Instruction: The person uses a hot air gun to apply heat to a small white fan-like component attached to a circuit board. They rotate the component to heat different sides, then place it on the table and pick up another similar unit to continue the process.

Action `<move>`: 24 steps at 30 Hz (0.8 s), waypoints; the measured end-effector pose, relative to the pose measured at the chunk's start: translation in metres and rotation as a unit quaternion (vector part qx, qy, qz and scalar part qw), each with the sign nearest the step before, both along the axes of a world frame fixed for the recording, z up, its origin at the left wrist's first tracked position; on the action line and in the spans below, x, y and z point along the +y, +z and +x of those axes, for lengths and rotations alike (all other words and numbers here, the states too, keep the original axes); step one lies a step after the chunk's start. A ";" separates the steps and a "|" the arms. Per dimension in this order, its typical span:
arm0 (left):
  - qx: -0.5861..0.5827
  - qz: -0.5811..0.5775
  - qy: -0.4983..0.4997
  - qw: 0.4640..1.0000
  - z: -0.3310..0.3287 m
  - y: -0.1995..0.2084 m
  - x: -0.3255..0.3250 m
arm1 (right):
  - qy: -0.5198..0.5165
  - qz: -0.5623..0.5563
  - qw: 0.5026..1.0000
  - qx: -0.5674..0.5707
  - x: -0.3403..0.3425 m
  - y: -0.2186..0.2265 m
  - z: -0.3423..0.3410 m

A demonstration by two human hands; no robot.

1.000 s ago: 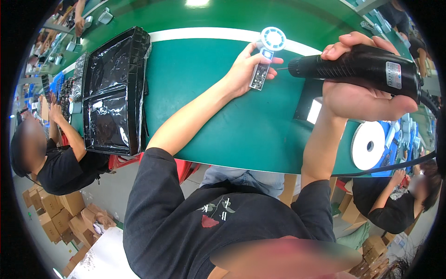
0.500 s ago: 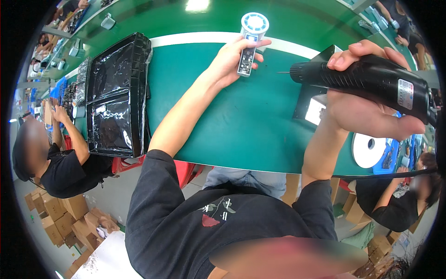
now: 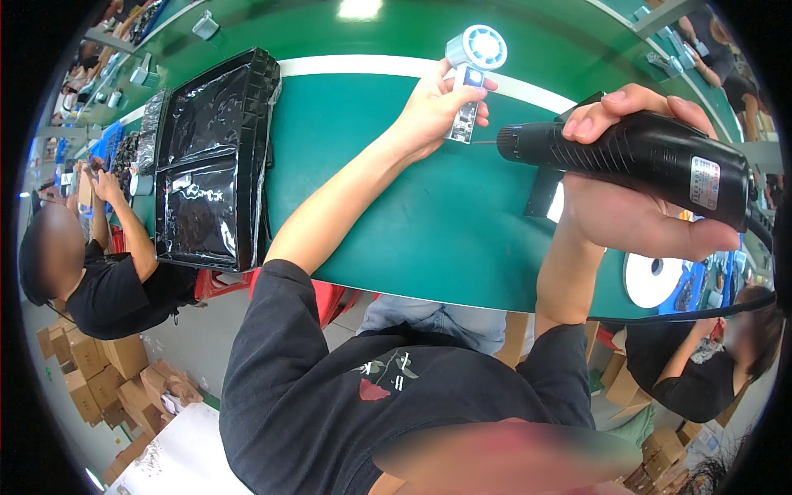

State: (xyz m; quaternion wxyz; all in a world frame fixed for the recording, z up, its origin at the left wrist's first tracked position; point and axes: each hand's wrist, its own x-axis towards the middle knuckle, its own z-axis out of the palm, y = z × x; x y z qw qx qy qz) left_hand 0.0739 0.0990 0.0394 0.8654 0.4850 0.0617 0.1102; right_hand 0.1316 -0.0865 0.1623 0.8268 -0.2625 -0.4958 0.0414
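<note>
My left hand (image 3: 431,114) is closed around the handle of a light blue and white handheld fan (image 3: 483,48). The fan's round head points away from me, and circuit parts show along its handle. In my right hand (image 3: 623,216) is a black electric screwdriver (image 3: 639,161), lying nearly level with its bit towards the left. The thin bit reaches close to the lower end of the fan's handle; whether they touch I cannot tell. A cable trails from the screwdriver's back end at the right.
A black, film-covered tray (image 3: 216,165) with two compartments stands at the left of the green table (image 3: 388,227). Below my right hand are a white reel (image 3: 645,279) and a dark box (image 3: 540,194), partly hidden. Co-workers sit on both sides; cardboard boxes (image 3: 99,355) lie on the floor.
The fan has moved right and tilted in my left hand. My right hand has brought the screwdriver slightly left, so its bit is now much nearer the fan's handle.
</note>
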 end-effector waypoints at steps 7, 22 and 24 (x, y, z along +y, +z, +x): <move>0.004 -0.003 0.002 1.000 0.000 0.000 -0.002 | 0.000 0.005 1.000 0.011 0.003 0.000 -0.002; 0.006 -0.020 0.004 1.000 0.000 -0.002 -0.004 | -0.007 0.000 1.000 0.018 0.005 -0.002 -0.003; 0.008 -0.022 0.005 1.000 0.000 -0.003 -0.004 | -0.003 -0.001 1.000 0.019 0.006 -0.003 -0.002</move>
